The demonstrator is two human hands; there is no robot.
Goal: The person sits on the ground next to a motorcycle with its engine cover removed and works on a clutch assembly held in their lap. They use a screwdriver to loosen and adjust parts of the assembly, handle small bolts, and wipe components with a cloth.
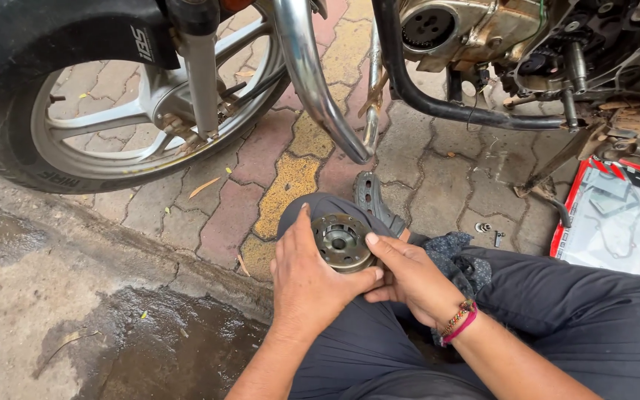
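A flat clear plastic packet (pixel 616 222) with a red border lies on the paving at my right, near the edge of the view; pale gasket-like shapes show through it. Its print is too small to tell. On the dark mudguard (pixel 53 37) at upper left sits a small white lettered mark.

I hold a round metal disc part (pixel 342 241) with a centre hole over my left knee. My left hand (pixel 307 285) cups it from the left and below, thumb up along its rim, grip closed around it. My right hand (pixel 409 275) meets it from the right, thumb pressed on its face, fingers curled behind; beaded and pink bands circle that wrist.

A grey sandal (pixel 373 200) shows just beyond the knee, and a dark rag (pixel 457 255) lies on my lap.

The ground is interlocking paving (pixel 290 178) in grey, red and yellow, dusty, with a wet concrete strip (pixel 172 348) at lower left. A motorcycle's front wheel (pixel 105 126), chrome guard bar (pixel 312 81) and opened engine (pixel 483 30) stand ahead. Small bolts (pixel 490 233) lie on the paving.
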